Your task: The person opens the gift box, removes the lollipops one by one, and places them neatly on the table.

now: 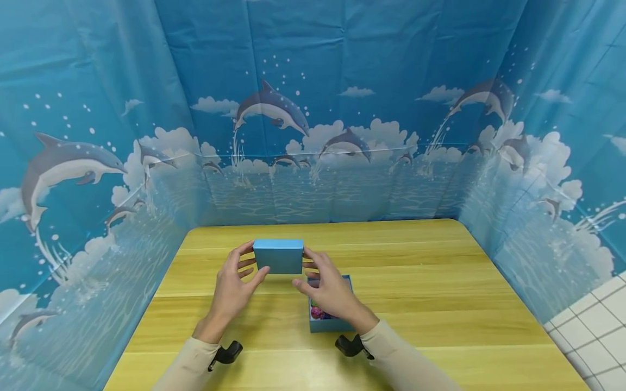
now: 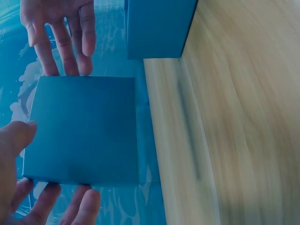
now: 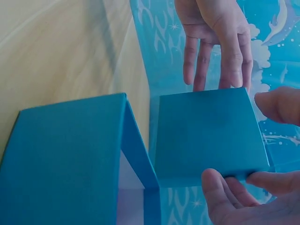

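Low in the middle of the frame, I see the open blue box [image 1: 326,320] with bright bits inside. Just above it, my left hand [image 1: 233,289] and right hand [image 1: 329,289] pinch the plain blue lid [image 1: 279,256] by its sides. Bare table [image 1: 440,282] spreads far right.

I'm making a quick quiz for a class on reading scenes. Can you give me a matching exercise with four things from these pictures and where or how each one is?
Things:
1. lid
2. box
3. left hand
4. table

States or places:
A. stands open on the table, with colourful bits inside
B. yellow wood, bears the box
C. held up in the air between both hands
D. holds the lid's left edge by its fingertips

Pairs: 1-C, 2-A, 3-D, 4-B
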{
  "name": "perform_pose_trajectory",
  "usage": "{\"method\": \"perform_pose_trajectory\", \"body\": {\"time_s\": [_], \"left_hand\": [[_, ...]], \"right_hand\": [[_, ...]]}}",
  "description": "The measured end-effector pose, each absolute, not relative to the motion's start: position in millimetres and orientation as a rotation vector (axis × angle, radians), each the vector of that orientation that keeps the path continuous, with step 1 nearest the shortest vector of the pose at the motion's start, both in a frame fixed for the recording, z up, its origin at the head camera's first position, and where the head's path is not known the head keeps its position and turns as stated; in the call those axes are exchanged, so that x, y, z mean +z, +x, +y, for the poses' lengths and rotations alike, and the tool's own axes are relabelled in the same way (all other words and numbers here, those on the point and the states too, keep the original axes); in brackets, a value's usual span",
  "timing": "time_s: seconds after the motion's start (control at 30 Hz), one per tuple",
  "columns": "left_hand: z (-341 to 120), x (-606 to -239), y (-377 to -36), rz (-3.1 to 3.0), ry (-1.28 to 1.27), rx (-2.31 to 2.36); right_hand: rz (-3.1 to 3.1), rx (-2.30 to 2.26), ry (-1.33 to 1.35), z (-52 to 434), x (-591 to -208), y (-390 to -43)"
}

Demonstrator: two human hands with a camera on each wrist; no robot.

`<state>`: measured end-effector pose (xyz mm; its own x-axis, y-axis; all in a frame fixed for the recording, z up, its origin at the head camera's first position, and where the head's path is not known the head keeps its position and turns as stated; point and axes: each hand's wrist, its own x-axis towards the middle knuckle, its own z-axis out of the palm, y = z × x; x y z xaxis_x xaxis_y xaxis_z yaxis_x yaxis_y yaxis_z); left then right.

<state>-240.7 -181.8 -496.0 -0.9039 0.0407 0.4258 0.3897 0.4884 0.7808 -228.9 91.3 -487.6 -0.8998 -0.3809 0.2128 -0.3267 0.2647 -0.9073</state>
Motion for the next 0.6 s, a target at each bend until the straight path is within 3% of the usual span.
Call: {"method": "perform_pose_trajectory", "body": {"time_s": [0.6], "left_hand": [[-206.8,-503.8,-239.6,-2.469,-0.212,-1.422]], "right_hand": [[2.356,-1.702,-0.693,67.4,-501.4,-225.3]]}}
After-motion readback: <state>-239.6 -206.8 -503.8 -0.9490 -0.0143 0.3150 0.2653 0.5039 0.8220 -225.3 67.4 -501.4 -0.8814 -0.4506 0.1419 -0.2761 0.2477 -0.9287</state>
